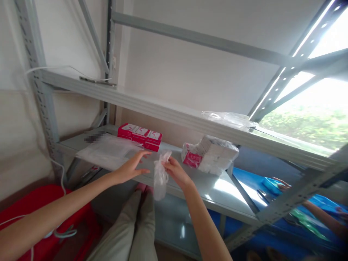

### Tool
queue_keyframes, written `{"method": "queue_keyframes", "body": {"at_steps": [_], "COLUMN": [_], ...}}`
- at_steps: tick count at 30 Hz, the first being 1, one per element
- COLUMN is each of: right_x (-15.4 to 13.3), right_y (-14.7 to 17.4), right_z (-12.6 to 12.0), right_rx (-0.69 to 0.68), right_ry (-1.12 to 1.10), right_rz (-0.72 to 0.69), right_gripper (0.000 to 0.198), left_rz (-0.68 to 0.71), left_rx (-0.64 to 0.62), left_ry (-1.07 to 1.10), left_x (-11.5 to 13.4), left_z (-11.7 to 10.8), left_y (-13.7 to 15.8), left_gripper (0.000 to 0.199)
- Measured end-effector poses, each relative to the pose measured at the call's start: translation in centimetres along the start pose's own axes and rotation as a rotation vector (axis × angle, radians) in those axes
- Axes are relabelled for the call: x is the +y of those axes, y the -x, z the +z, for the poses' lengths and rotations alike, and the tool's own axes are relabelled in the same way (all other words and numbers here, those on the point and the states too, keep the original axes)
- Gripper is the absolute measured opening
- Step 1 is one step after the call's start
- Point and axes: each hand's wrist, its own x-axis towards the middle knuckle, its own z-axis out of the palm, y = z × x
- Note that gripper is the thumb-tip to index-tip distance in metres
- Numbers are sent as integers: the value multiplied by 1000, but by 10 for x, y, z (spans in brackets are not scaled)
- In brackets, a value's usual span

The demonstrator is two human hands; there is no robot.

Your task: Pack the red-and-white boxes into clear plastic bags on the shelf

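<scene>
My right hand (175,171) pinches the upper part of a crumpled clear plastic bag (161,181), which hangs down past the shelf's front edge. To its left, my left hand (134,167) is held with thumb and fingers apart and nothing between them. Behind the left hand, several red-and-white small boxes (140,136) stand packed together on the shelf (170,150). A flat stack of clear plastic bags (108,150) lies left of these boxes. Right of my right hand sits a plastic-wrapped bundle of white boxes (217,154), with a red box (191,156) at its left end.
An upper shelf (163,103) crosses above my hands, bearing a clear plastic bag (228,119) and a thin dark device (95,81) with a white cable. A red stool (49,203) stands low at left. Beyond the right upright, another person's hand (282,185) is over a blue surface.
</scene>
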Motion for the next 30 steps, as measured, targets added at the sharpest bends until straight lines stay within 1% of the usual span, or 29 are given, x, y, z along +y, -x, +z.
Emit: {"method": "queue_keyframes", "body": {"at_steps": [1, 4, 7, 10, 12, 15, 17, 18, 20, 22, 24, 25, 28, 30], "right_x": [-8, -20, -21, -18, -15, -9, -4, -2, 1, 4, 6, 7, 8, 11], "right_y": [9, 27, 37, 42, 44, 46, 47, 48, 50, 50, 50, 49, 48, 49], "right_z": [0, -3, -9, -12, -12, -13, -17, -20, -24, -26, -25, -24, -24, -28], "right_rx": [-15, 15, 66, 74, 69, 75, 88, 93, 93, 84, 75, 70, 58, 69], "right_ry": [5, 53, 56, 7, -14, -35, -59, -73, -97, -109, -105, -102, -98, -98], "right_rz": [-5, -8, -13, -59, -73, -58, -41, -34, -21, -10, -2, -2, -10, -10], "right_gripper": [35, 38, 35, 30, 26, 25, 28, 30, 32, 32, 31, 31, 30, 30], "left_rz": [15, 22, 34, 30, 36, 46, 13, -17, -87, -136, -163, -172, -194, -217], "left_rx": [-2, -80, -134, -174, -153, -20, 51, 68, 50, -15, -78, -87, -35, 23], "left_ry": [22, 28, 22, 18, 9, 70, 127, 147, 196, 258, 286, 273, 202, 232], "left_x": [6, 29, 46, 52, 50, 39, 27, 20, 8, -1, -4, -4, -2, -4], "left_z": [5, 11, 11, 12, 15, 16, 14, 12, 10, 13, 19, 22, 30, 29], "left_y": [-4, -13, -16, -16, -18, -21, -21, -20, -17, -15, -15, -15, -21, -25], "left_gripper": [53, 26, 25, 28, 27, 26, 27, 27, 28, 30, 35, 35, 29, 27]}}
